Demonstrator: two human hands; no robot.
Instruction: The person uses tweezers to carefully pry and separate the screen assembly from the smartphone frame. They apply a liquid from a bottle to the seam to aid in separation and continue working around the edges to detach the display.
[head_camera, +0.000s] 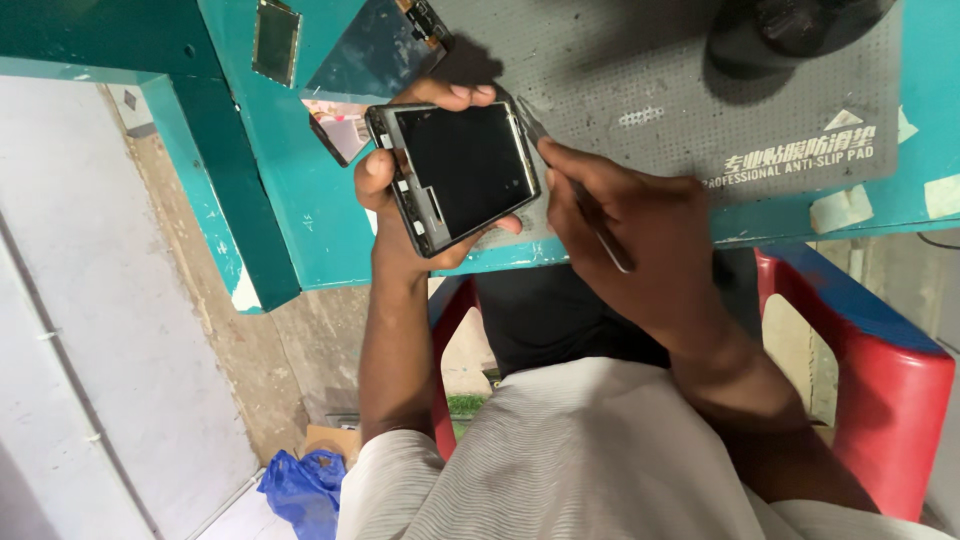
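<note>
— What lies nearest?

— A pale ribbed garment (560, 460) over the lap, a red plastic chair (880, 390) to the right, and a crumpled blue bag (300, 490) low on the left by the pale wall.

— And the hands?

— The left hand (400, 215) is clamped on an opened phone (460, 170) — thumb on its left edge, fingertips curled over the far and right edges. The phone is held tilted just above the near edge of the teal table (300, 200), its dark inner face up.

— The right one?

— The right hand (630, 230) is closed around thin metal tweezers (575, 185), whose tip meets the phone's right edge.

— What is farther off?

— A grey anti-slip mat (700, 110) on the table, with white printed lettering and a small white triangle mark at its near right corner. Bits of pale tape (840, 208) stick to the table edge beside it. A dark round object (790, 30) stands at the far right of the mat; at the far left lie a small framed panel (276, 40) and a dark glass screen panel (385, 45).
</note>
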